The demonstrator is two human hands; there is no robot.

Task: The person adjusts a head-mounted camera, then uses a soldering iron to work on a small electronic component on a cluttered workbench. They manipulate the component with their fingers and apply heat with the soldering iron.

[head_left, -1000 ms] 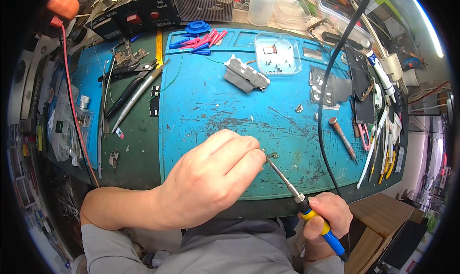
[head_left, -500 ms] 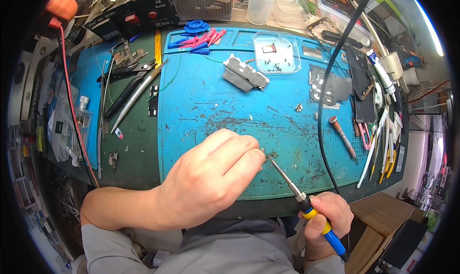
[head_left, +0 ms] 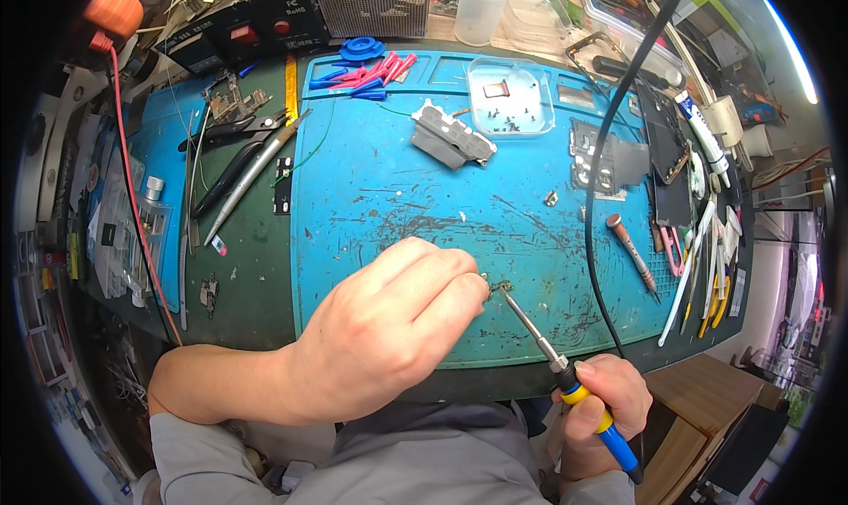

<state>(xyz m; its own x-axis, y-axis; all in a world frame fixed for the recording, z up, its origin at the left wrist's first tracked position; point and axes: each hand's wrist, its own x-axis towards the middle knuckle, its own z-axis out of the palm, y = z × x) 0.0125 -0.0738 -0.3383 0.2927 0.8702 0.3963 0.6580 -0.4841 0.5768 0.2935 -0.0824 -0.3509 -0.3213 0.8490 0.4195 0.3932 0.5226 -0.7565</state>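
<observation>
My right hand point(head_left: 605, 399) is closed round the yellow and blue handle of a soldering iron point(head_left: 534, 333). The iron slants up and left, its tip at a tiny greenish electronic part point(head_left: 505, 286) just above the blue mat point(head_left: 371, 182); whether they touch I cannot tell. My left hand point(head_left: 397, 315) is closed, its fingers bent into a pinch right beside that part. The back of the hand hides the fingertips, so what they hold does not show.
Behind my hands lie a grey metal shield plate point(head_left: 450, 136) and a clear tray point(head_left: 543, 94) with small screws. A black cable point(head_left: 594, 240) hangs across the right side. A brown-handled screwdriver point(head_left: 629, 244) and several tweezers lie at right; pliers point(head_left: 234, 169) lie at left.
The soldering iron's tip has shifted slightly up and right along the small part. My left hand stays practically where it was.
</observation>
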